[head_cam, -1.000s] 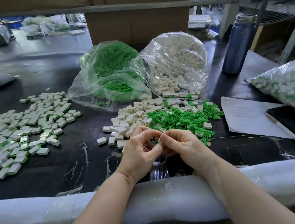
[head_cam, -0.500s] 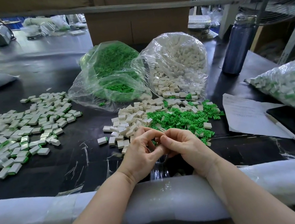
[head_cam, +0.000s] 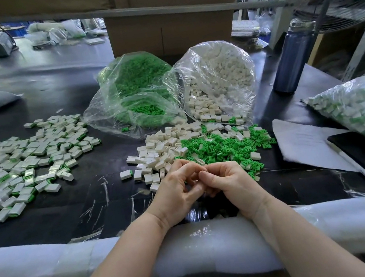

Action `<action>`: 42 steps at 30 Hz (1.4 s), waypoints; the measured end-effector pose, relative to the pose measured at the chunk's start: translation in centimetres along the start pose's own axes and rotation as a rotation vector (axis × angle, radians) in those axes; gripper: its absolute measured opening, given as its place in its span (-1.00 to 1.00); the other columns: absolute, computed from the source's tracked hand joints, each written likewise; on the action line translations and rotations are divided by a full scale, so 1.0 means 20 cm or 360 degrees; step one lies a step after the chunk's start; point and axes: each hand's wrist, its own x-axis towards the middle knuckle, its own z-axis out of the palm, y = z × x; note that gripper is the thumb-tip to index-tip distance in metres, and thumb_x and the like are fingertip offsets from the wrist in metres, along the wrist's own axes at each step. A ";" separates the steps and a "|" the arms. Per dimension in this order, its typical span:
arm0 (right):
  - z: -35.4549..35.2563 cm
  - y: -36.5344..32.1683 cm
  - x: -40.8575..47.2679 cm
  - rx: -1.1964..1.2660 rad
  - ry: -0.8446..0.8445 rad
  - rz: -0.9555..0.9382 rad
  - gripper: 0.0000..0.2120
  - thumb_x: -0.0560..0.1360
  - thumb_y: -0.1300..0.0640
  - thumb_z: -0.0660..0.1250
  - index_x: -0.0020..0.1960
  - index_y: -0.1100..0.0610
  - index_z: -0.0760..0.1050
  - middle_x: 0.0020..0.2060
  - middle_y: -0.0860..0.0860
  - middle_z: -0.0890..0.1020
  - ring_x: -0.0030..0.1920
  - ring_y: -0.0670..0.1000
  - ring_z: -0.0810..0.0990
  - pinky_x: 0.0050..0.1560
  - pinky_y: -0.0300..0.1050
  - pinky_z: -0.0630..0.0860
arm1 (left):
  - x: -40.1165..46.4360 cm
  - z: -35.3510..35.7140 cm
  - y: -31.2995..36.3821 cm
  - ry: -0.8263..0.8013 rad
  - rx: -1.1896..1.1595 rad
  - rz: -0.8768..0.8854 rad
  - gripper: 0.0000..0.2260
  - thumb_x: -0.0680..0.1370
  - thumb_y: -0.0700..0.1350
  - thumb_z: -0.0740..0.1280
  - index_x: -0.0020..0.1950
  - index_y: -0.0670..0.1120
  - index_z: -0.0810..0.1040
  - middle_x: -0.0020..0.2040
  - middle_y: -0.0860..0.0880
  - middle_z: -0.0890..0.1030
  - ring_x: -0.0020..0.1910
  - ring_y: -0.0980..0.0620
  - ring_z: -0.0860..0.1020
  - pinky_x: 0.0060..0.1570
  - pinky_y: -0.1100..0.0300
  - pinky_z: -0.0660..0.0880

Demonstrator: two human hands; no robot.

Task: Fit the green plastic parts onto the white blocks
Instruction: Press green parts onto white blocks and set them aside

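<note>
Your black surface [head_cam: 45,223] carries three plastic bags: one of green parts [head_cam: 137,92], one of white blocks [head_cam: 218,83] beside it, and a third of finished pieces [head_cam: 362,111] at your far right. One cardboard box [head_cam: 169,26] stands behind the two open bags, and one dark blue bottle [head_cam: 291,58] stands to the right of them. Three loose piles lie in front — finished blocks [head_cam: 25,166] on the left, too many to count, bare white blocks [head_cam: 161,149] in the middle, green parts [head_cam: 222,148] touching them on the right. One sheet of paper [head_cam: 304,143] holds one pen [head_cam: 351,162]. Your left hand [head_cam: 177,195] and right hand [head_cam: 231,183] meet fingertip to fingertip just below the piles, fingers curled round something between them; what they pinch is hidden.
</note>
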 end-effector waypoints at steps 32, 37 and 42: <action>0.00 -0.02 -0.01 0.0046 -0.0016 0.0062 -0.85 0.52 0.27 0.25 -0.09 0.33 0.56 -0.37 0.10 0.48 -0.45 -0.14 0.41 -0.41 -0.34 0.35 | 0.01 0.02 -0.02 -0.0103 0.0296 0.0096 -0.85 0.50 -0.27 0.28 0.02 -0.08 0.45 0.00 -0.04 0.40 -0.03 0.07 0.40 0.03 0.32 0.33; 0.00 -0.02 -0.01 0.0076 -0.0032 0.0051 -0.84 0.53 0.26 0.24 -0.16 0.21 0.58 -0.39 0.06 0.51 -0.42 -0.14 0.44 -0.38 -0.34 0.39 | 0.01 0.02 -0.02 -0.0111 0.0275 0.0080 -0.82 0.50 -0.28 0.27 -0.04 -0.01 0.39 -0.03 -0.01 0.39 -0.03 0.06 0.39 0.05 0.27 0.34; 0.01 -0.03 -0.01 0.0072 -0.0059 0.0049 -0.82 0.53 0.25 0.24 -0.19 0.18 0.57 -0.40 0.04 0.51 -0.41 -0.13 0.44 -0.36 -0.33 0.40 | 0.01 0.03 -0.04 -0.0112 0.0267 0.0084 -0.77 0.50 -0.27 0.26 -0.09 0.07 0.35 -0.07 0.06 0.36 -0.07 0.10 0.39 -0.02 0.37 0.32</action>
